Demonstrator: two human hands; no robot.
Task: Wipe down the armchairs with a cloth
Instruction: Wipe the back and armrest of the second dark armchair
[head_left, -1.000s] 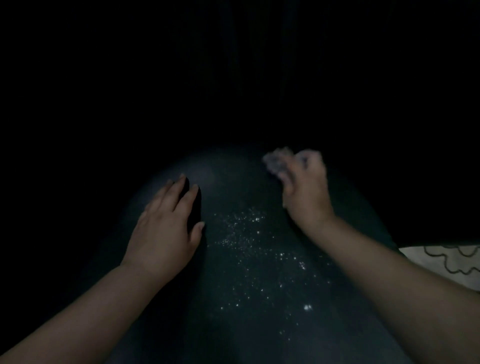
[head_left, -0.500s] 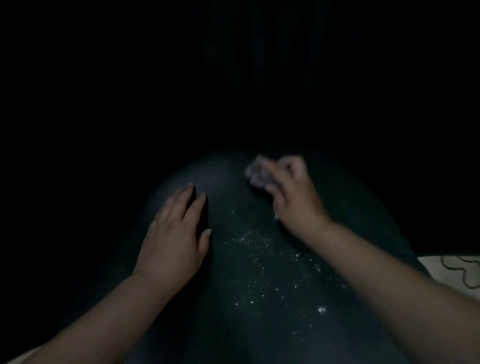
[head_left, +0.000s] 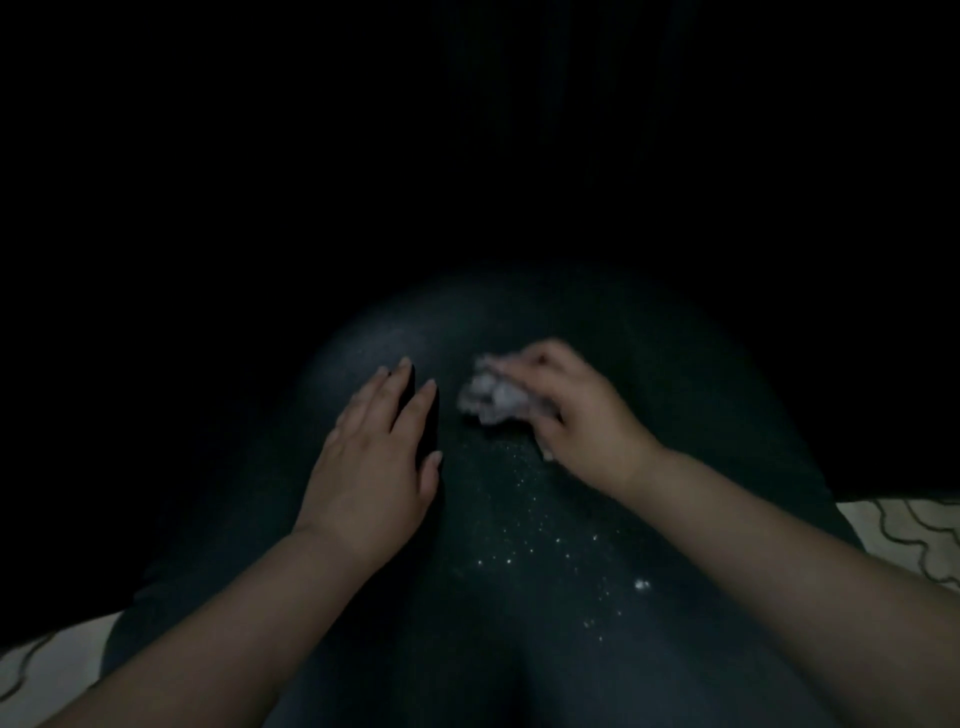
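Note:
The scene is very dark. A rounded, dark armchair surface (head_left: 675, 415) fills the lower middle of the view, with bright specks scattered over its centre. My right hand (head_left: 582, 415) grips a crumpled pale cloth (head_left: 491, 397) and presses it onto the surface. My left hand (head_left: 376, 457) rests flat on the chair just left of the cloth, fingers straight and pointing away from me.
A pale fabric with dark wavy lines (head_left: 914, 535) shows at the right edge, and a similar patch (head_left: 47, 670) at the bottom left corner. Everything beyond the chair is black and unreadable.
My right hand has drawn the cloth leftward and toward me across the chair, ending close to my left hand. The left hand stays flat on the surface.

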